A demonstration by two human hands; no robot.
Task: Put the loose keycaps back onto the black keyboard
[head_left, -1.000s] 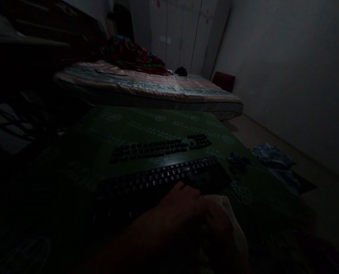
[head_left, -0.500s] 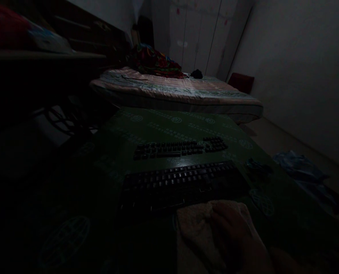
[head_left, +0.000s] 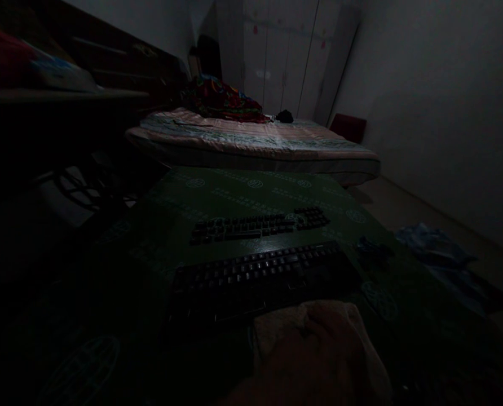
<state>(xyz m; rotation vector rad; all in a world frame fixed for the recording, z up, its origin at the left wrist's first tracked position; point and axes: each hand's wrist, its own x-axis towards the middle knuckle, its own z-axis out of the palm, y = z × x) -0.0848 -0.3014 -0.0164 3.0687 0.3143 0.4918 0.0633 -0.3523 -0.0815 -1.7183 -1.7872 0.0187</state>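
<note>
A brownish cloth lies at the table's near edge, just in front of the black keyboard. My left hand, very dark, reaches in from the lower left and lies over the cloth, its fingers seemingly bent into it. My right hand cannot be made out in the shadow at the lower right, where a tiny glint shows. The keyboard's upper rows carry keys, while its lower and right parts look bare. Behind it, loose black keycaps lie in rows, with a separate block at their right end.
The green patterned table has a small dark heap on its right side. Beyond stands a bed with a red patterned blanket. Bluish fabric lies on the floor at right. A dark shelf stands at left.
The view has shifted slightly. Earlier a hand from the lower right gripped the cloth; now a hand from the lower left covers much of it. The keyboard and keycaps look the same.
</note>
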